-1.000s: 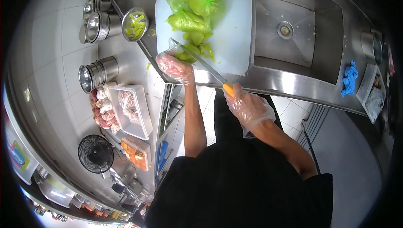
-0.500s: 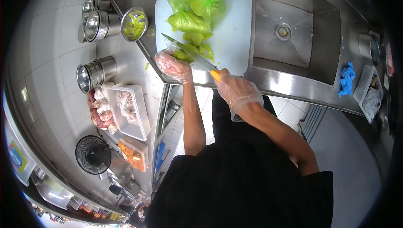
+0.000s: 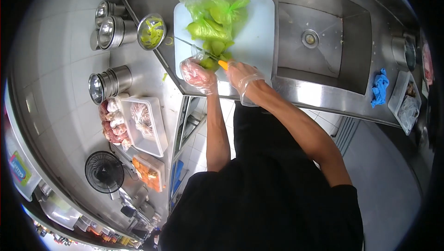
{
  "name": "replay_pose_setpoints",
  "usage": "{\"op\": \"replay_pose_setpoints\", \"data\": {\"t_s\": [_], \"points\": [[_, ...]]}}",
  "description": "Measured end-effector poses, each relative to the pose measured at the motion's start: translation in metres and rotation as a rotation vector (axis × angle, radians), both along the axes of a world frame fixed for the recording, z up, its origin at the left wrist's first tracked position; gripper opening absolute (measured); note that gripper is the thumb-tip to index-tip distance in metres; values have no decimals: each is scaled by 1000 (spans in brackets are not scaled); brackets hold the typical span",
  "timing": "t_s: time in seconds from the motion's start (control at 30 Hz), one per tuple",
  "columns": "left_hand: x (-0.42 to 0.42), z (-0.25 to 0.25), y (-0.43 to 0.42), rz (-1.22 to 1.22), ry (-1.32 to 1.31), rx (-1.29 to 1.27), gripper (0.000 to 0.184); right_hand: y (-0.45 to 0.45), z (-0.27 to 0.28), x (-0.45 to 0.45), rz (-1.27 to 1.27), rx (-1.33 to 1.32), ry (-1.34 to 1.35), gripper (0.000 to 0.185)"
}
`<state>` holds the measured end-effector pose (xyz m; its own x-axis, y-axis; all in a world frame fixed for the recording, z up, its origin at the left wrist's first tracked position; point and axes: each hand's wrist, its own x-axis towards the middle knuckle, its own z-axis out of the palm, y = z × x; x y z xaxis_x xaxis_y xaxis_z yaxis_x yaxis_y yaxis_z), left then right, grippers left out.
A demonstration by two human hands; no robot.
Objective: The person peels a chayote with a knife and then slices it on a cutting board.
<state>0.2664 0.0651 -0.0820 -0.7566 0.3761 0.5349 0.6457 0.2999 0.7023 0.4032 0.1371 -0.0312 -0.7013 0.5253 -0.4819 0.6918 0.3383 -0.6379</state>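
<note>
My left hand (image 3: 199, 75), in a clear plastic glove, curls around a peeled green piece of fruit or vegetable (image 3: 210, 64) at the near edge of the white cutting board (image 3: 261, 31). In my right hand (image 3: 245, 80), also gloved, is a knife (image 3: 223, 64) with a yellow-orange handle. Its blade slants up and left across the green piece; whether it has cut in is hard to make out. Just beyond lie cut green slices (image 3: 216, 46). Farther back on the board sits a green plastic bag (image 3: 206, 15) with larger green pieces in it.
A metal bowl (image 3: 159, 44) of green peelings stands left of the board. Stacked metal containers (image 3: 121, 76), a plastic tub (image 3: 159, 131) and a fan (image 3: 104, 171) are farther left. The sink (image 3: 300, 61) lies right, beside a blue cloth (image 3: 380, 88).
My right hand has moved left, bringing the knife closer to my left hand and over the green piece. The whole view has shifted slightly.
</note>
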Motion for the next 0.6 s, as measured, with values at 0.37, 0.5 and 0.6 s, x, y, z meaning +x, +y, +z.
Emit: {"op": "replay_pose_setpoints", "data": {"t_s": [0.37,0.5,0.6], "points": [[-1,5,-29,-16,-44,14,24,-20,5,-2,-11,0,36,33],[22,5,-60,-161,-146,-144,57,-32,3,-3,-20,-31,19,31],[31,-2,-80,-214,-314,-150,83,-42,8,-4,4,-45,11,29]]}}
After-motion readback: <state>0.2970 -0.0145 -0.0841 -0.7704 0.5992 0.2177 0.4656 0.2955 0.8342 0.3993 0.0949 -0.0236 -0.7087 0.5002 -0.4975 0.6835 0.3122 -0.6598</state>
